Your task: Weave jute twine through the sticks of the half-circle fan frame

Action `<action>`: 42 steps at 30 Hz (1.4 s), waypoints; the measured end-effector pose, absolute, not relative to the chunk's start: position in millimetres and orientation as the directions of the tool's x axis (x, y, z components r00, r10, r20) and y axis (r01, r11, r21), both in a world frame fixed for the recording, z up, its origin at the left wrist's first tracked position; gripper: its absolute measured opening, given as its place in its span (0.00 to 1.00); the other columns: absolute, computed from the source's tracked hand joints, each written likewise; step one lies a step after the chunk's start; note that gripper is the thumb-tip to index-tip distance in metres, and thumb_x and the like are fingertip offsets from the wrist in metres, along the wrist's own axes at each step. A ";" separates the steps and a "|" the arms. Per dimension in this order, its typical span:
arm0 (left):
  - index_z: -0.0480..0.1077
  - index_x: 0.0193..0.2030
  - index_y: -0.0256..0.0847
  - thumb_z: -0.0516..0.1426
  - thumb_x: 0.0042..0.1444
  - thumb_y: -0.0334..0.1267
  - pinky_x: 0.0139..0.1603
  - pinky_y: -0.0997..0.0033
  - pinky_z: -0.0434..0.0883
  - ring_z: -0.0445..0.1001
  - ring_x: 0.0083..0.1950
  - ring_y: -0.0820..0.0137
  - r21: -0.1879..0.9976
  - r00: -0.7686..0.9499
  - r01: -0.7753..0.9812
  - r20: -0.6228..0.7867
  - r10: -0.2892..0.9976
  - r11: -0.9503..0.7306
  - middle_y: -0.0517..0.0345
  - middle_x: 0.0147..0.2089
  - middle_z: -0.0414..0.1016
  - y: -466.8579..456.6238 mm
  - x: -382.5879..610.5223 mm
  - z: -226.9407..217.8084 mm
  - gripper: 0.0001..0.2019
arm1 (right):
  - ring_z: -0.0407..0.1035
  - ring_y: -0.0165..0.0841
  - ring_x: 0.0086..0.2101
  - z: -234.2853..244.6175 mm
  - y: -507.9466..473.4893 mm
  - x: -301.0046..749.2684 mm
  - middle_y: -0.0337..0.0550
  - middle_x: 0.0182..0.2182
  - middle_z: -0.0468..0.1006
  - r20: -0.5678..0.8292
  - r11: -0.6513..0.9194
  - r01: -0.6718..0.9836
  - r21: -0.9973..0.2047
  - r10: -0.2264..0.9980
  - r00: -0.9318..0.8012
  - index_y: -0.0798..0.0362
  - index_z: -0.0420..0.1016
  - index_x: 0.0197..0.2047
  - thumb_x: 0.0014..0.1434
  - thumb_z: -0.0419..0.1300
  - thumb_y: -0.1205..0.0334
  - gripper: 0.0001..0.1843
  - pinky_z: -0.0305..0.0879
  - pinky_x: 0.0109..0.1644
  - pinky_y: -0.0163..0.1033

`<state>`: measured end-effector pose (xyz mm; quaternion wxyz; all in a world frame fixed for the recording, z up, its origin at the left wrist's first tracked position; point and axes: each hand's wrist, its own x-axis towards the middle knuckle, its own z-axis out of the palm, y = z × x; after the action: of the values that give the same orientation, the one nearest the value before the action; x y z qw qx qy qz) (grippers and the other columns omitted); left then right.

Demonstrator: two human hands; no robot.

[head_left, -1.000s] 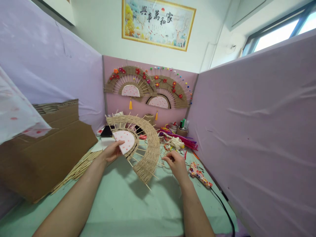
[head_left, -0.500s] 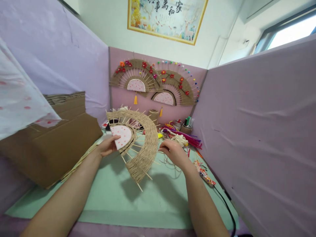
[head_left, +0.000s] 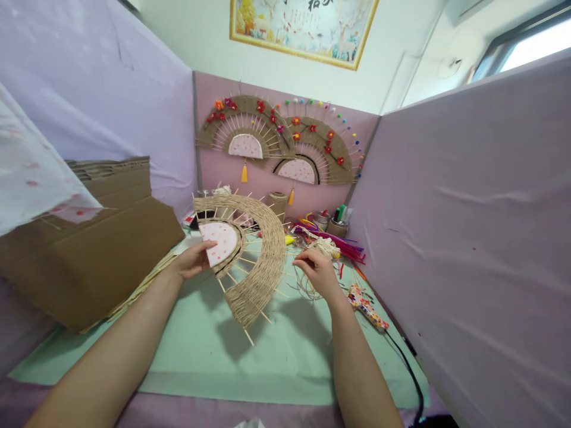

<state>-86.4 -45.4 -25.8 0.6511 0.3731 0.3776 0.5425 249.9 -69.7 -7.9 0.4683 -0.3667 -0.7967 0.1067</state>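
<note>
My left hand (head_left: 196, 259) grips a half-round woven fan (head_left: 267, 261) by its white, pink-dotted centre (head_left: 222, 242), thumb on top and the other fingers behind. The fan is held tilted above the table, its thin sticks poking out past a broad band of tan twine. Just off the fan's right edge, my right hand (head_left: 317, 270) is closed in a pinch on thin twine (head_left: 306, 290). Loose loops of it hang or lie below the fingers; the exact pinch point is too small to see.
A large cardboard sheet (head_left: 111, 249) stands at left, with dotted cloth (head_left: 40, 172) over it. Behind are a twine spool (head_left: 277, 207), purple pipe cleaners (head_left: 348, 249) and a pen pot (head_left: 338, 228). A patterned glue gun (head_left: 368, 308) with a black cord lies at right. Finished fans (head_left: 321, 134) hang behind.
My right hand has moved slightly right, away from the fan's edge, still pinched. My left hand and the fan stay nearly in place; the view has shifted a little.
</note>
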 end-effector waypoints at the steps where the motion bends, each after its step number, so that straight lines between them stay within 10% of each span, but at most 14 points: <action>1: 0.70 0.45 0.35 0.55 0.51 0.29 0.40 0.70 0.75 0.78 0.38 0.65 0.897 0.122 -0.423 -0.087 0.989 0.131 0.49 0.40 0.79 -45.9 -85.5 -25.7 0.13 | 0.63 0.30 0.28 -8.8 -69.1 250.0 0.40 0.26 0.72 0.665 0.702 0.486 -0.520 0.690 -0.286 0.53 0.72 0.29 0.56 0.57 0.57 0.10 0.58 0.33 0.35; 14: 0.70 0.45 0.35 0.56 0.51 0.30 0.40 0.69 0.75 0.78 0.37 0.65 0.895 0.110 -0.427 -0.093 0.990 0.131 0.48 0.39 0.79 -47.1 -86.3 -25.5 0.14 | 0.58 0.28 0.22 -19.5 -62.5 245.7 0.37 0.19 0.66 0.656 0.622 0.601 -0.501 0.726 -0.206 0.54 0.65 0.20 0.52 0.59 0.49 0.19 0.53 0.27 0.33; 42: 0.68 0.49 0.34 0.60 0.46 0.32 0.42 0.67 0.74 0.78 0.40 0.60 0.915 0.221 -0.315 -0.187 0.957 0.251 0.45 0.40 0.79 -51.6 -94.5 -28.8 0.21 | 0.65 0.33 0.33 -16.0 -58.3 253.0 0.43 0.30 0.72 0.663 0.738 0.486 -0.469 0.657 -0.358 0.53 0.72 0.32 0.58 0.54 0.64 0.06 0.60 0.37 0.36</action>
<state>-94.5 -51.6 -28.8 0.6764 0.3913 0.4102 0.4702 253.0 -58.3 -16.0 0.4461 -0.3492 -0.8184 0.0959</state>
